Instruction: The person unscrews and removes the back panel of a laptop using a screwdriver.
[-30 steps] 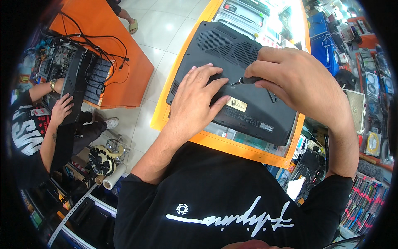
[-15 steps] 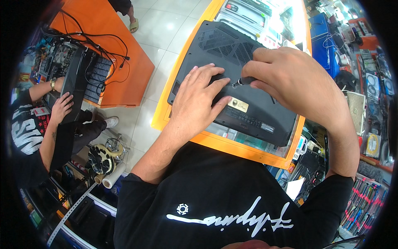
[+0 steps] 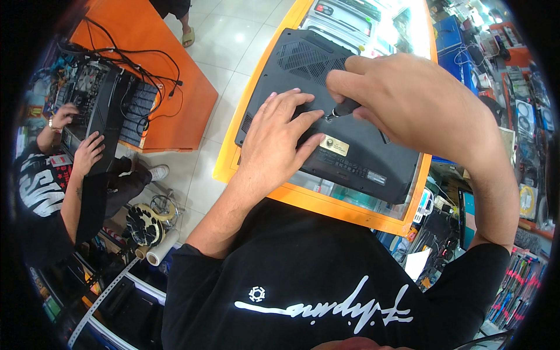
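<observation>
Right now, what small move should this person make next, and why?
Probably a slight twist of the screwdriver: the right hand grips its handle, its tip appears to meet the round screw recess, and the left hand rests on the upside-down laptop, which could steady it.

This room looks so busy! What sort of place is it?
Probably a computer repair shop: there's a screwdriver at an upside-down laptop, which lies on a glass display counter.

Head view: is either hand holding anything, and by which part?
The right hand grips a screwdriver by its dark handle; the left hand holds nothing, its fingers spread on the laptop.
</observation>
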`<state>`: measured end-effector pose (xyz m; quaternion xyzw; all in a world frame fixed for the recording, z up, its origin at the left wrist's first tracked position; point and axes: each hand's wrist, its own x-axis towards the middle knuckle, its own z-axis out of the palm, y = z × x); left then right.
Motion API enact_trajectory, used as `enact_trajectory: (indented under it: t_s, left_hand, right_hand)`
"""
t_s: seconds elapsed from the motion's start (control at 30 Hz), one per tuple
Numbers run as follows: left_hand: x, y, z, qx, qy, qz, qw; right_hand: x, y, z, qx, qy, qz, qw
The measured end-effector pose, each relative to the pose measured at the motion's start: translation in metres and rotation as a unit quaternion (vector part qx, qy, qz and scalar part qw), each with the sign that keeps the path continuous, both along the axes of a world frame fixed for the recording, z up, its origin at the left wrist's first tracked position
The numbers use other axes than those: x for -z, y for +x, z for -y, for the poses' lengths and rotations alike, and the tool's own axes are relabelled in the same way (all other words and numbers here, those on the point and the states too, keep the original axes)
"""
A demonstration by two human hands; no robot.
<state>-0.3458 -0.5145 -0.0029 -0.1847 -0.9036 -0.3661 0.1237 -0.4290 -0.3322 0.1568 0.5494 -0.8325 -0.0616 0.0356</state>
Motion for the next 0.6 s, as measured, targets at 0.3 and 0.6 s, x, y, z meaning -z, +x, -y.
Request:
enact_trajectory:
  t_s: [0.3,0.6]
  left_hand:
    - [0.001,0.0006,-0.0004,0.0,-0.001,0.002,1.0]
    - [0.0017,0.0003,-0.0003,-0.001,0.0,-0.001,1.0]
  right_hand:
    - [-0.005,0.0044,0.0036,-0.009,0.035,-0.006,0.999]
    - [-0.0061,0.0035,0.0036,0.035,0.101,-0.001,0.994]
